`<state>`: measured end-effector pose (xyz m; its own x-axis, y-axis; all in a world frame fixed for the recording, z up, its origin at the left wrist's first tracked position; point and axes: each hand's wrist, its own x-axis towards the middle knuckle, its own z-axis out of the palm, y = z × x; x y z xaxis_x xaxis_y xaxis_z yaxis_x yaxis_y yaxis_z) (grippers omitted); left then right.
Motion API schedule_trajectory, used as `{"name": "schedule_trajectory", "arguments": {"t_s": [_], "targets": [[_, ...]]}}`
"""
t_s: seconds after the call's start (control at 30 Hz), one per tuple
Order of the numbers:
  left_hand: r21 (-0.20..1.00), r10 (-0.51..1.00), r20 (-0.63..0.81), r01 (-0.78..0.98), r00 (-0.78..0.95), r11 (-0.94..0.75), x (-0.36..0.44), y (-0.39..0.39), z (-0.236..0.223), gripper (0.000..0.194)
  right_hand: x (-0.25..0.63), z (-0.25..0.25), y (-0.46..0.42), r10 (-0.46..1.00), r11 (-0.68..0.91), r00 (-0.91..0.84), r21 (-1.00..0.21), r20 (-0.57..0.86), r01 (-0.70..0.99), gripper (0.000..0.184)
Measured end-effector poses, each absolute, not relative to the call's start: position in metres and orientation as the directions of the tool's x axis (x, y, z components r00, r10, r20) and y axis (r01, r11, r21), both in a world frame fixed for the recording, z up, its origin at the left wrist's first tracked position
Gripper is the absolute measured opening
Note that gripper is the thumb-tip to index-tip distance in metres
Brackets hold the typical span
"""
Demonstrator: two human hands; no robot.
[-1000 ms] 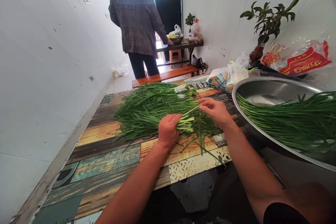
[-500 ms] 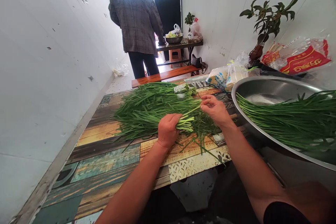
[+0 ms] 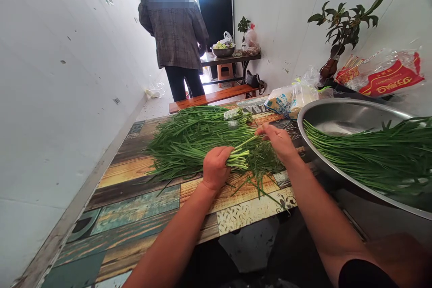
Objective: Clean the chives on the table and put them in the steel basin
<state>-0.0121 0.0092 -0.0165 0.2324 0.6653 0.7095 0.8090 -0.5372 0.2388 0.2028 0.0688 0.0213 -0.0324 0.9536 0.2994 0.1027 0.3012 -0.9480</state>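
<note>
Right hand has drifted a touch leftward. Desk carries a green pile; at its near edge, left hand has fingers clamped on a bunch, probably keeping it even, while right fingers seem pinched on one stem.

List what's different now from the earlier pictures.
The co-worker's right arm, first reaching to the bowl on the far table, has drawn back toward the body. The right hand shifted only slightly, at the end of a stalk. Unchanged: the left hand gripping the bunch, and the basin of greens.
</note>
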Motion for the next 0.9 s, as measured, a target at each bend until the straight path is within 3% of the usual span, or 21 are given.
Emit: {"name": "schedule_trajectory", "arguments": {"t_s": [0.13,0.5,0.63,0.8,0.9], "targets": [[0.248,0.670,0.707,0.807,0.228,-0.536,-0.0120,0.0088,-0.0157,0.029,0.2032,0.0225,0.0660,0.934,0.357,-0.083,-0.920,0.348,0.164,0.025],[0.234,0.643,0.728,0.796,0.237,-0.558,-0.0118,0.0082,-0.0145,0.031,0.2047,0.0249,0.0649,0.944,0.327,-0.087,-0.933,0.317,0.147,0.020],[0.228,0.641,0.731,0.801,0.235,-0.554,-0.0116,0.0085,-0.0142,0.032,0.2061,0.0268,0.0644,0.959,0.275,-0.082,-0.959,0.270,0.067,0.020],[0.223,0.652,0.720,0.810,0.239,-0.543,-0.0122,0.0086,-0.0150,0.033,0.2067,0.0299,0.0650,0.983,0.173,-0.044,-0.974,0.181,-0.150,0.023],[0.227,0.654,0.719,0.810,0.235,-0.541,-0.0123,0.0087,-0.0154,0.031,0.2062,0.0293,0.0660,0.976,0.214,-0.011,-0.967,0.218,-0.141,0.024]]}}
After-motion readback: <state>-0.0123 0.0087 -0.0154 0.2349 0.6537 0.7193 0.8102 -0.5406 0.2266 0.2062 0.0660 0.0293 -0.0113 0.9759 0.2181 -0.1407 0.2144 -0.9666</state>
